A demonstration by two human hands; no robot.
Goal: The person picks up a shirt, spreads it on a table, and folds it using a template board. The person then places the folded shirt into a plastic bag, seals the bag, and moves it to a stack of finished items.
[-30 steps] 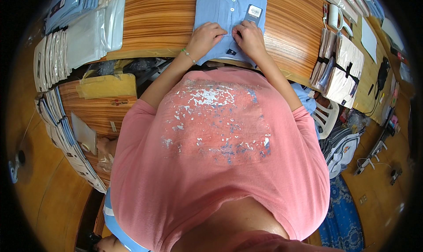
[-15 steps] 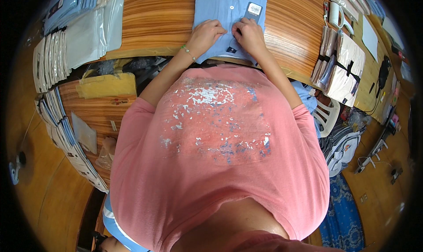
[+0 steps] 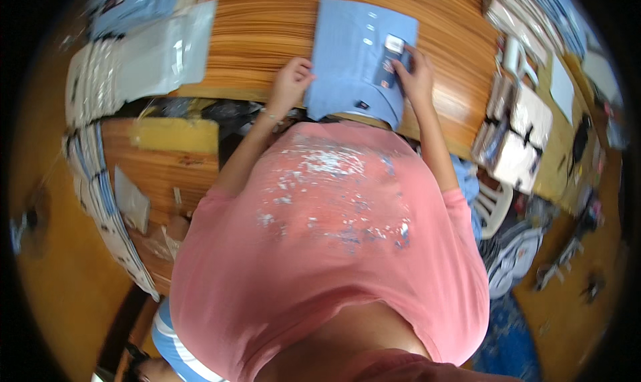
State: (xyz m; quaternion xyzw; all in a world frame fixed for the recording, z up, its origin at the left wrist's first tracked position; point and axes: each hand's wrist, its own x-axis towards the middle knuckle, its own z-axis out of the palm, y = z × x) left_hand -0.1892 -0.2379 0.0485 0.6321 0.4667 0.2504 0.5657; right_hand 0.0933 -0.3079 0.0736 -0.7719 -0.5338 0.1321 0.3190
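Note:
A folded light-blue shirt (image 3: 340, 68) with white buttons lies on the wooden table, slightly tilted, its near end at the front edge. On its right half rests a dark hang tag (image 3: 386, 72) with a white label at the top. My right hand (image 3: 419, 80) grips the shirt's right side, its thumb over the edge of the tag and its fingers along the border. Beside the shirt's left edge is my left hand (image 3: 292, 83), fingers curled in with nothing visible in them. A small dark label (image 3: 362, 105) shows near the shirt's near end.
Bagged garments (image 3: 150, 65) stand in a row at the left, with blue packed shirts (image 3: 137, 7) behind. Tied garment bundles (image 3: 524, 138) and a white handled object (image 3: 514, 55) lie at the right. A lower wooden surface (image 3: 167, 175) and a white plastic chair (image 3: 493, 208) flank me.
Both hands have left the shirt's near middle: the right moved to its right side by the tag, the left off past its left edge. The shirt now appears slightly rotated.

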